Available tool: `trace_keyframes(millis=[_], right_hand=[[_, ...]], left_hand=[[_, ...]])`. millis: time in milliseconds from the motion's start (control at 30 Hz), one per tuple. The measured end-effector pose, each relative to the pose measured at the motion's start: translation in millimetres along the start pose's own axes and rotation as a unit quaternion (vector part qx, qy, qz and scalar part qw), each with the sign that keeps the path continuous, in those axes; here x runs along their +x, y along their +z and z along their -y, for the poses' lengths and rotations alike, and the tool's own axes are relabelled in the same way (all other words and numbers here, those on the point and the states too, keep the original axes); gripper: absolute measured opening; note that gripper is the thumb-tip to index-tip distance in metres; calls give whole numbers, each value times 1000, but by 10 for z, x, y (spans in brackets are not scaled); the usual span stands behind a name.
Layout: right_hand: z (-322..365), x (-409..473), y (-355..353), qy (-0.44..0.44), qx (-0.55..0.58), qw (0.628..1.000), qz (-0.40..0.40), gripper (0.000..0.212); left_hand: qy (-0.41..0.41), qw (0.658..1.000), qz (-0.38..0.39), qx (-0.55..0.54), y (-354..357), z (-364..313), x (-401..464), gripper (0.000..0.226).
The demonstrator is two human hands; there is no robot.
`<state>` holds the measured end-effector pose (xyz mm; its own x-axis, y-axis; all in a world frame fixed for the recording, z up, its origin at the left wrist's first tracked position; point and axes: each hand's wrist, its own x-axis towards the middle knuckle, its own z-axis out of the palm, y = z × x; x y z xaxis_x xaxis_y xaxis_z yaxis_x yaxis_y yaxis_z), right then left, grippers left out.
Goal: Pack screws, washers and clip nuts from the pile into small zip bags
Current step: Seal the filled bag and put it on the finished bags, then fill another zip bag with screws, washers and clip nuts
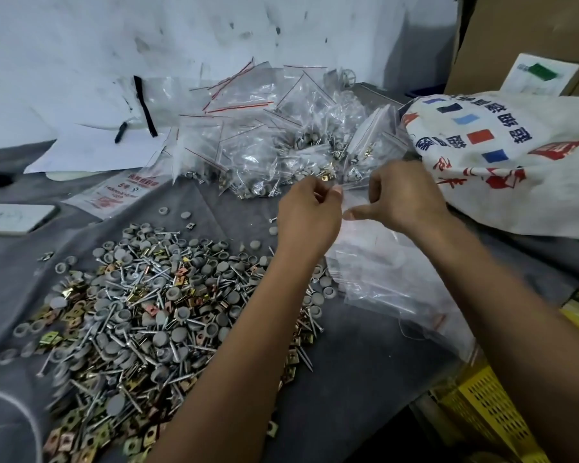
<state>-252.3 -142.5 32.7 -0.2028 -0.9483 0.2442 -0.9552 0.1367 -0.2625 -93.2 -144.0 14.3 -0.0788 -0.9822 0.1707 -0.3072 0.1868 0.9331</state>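
A big loose pile (141, 312) of silver screws, grey round washers and brass-coloured square clip nuts covers the grey cloth at the lower left. Above the middle of the table, my left hand (306, 212) and my right hand (401, 198) both pinch a small clear zip bag (346, 202) stretched between them; its contents are hard to make out. Behind my hands lies a heap of filled zip bags (274, 142) with red seal lines. A stack of empty clear zip bags (381, 272) lies under my right forearm.
A printed white woven sack (515, 155) lies at the right, with a cardboard box (528, 38) behind it. A yellow perforated crate (488, 402) sits at the lower right. White paper (91, 148) with a black strap lies at the back left, by a white wall.
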Motion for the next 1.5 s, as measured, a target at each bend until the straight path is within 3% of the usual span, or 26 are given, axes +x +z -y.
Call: trace_keyframes(millis=[100, 200, 333, 433, 533, 700, 800, 900, 967, 1067, 1167, 1200, 1267, 1300, 1367, 1433, 1500], right_hand=[[38, 9, 87, 37, -27, 999, 7, 74], [-20, 18, 11, 73, 37, 997, 6, 80], [24, 0, -245, 60, 209, 975, 31, 47], [240, -54, -488, 25, 296, 954, 43, 23], [521, -138, -669, -19, 441, 895, 62, 12], [909, -152, -633, -57, 579, 811, 59, 20], [1137, -172, -393, -49, 631, 755, 170, 23], [1341, -221, -90, -70, 619, 724, 297, 35], [1504, -270, 101, -107, 599, 707, 361, 36], [1842, -379, 409, -144, 568, 711, 389, 14], [2127, -518, 704, -127, 574, 731, 346, 16], [2190, -560, 790, -125, 576, 741, 322, 17], [2244, -616, 904, -141, 561, 769, 273, 19], [2261, -634, 931, -159, 545, 785, 250, 24], [2270, -657, 954, -197, 498, 820, 200, 37], [2277, -679, 975, -240, 462, 841, 151, 34], [2286, -707, 1008, -281, 437, 847, 114, 22]], left_hand=[[-54, 997, 16, -47, 49, -38, -22, 24], [-81, 992, 26, -90, 52, -71, -36, 23], [-72, 988, 24, -138, -28, -87, -16, 29], [-56, 982, 67, -167, -114, -120, -20, 31], [-29, 973, 114, -201, -280, -161, -64, 34], [37, 966, 113, -228, -976, -39, -129, 20], [36, 980, 68, -185, -1459, 91, -202, 21], [25, 985, 54, -162, -1917, 288, -335, 33], [25, 993, 47, -104, -2214, 450, -445, 19], [10, 999, 30, -42, -2597, 673, -648, 15], [-8, 992, -100, 72, -2706, 817, -741, 31], [9, 968, -170, 184, -2679, 852, -760, 41], [97, 881, -306, 349, -2564, 878, -802, 48], [133, 867, -343, 336, -2480, 862, -821, 42], [143, 913, -323, 202, -2317, 846, -841, 33], [77, 954, -273, 91, -2220, 881, -853, 31], [28, 966, -249, 56, -2225, 963, -841, 25]])
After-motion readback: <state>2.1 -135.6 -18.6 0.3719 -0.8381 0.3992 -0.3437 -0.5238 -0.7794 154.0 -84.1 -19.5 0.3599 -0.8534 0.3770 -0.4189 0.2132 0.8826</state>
